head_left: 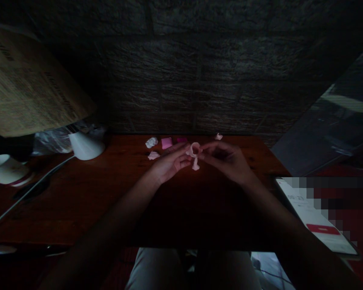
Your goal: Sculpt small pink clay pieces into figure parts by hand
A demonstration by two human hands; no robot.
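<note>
Both my hands meet over the far middle of a dark wooden table [78,197]. My left hand [169,163] and my right hand [226,159] pinch a small pale pink folded paper piece [195,155] between their fingertips, fingers closed on it. Just beyond lie a crumpled white paper scrap [151,142], a small pink scrap [153,155], a pink square sheet [166,142] and a darker magenta sheet [182,139]. Another tiny pale scrap [218,136] lies near the table's far edge.
A white lamp base [86,146] with a cable stands at the left, under a large tan shade or board [27,84]. A lit phone screen [317,217] lies at the right. A dark brick wall [199,80] backs the table. My legs show below the near edge.
</note>
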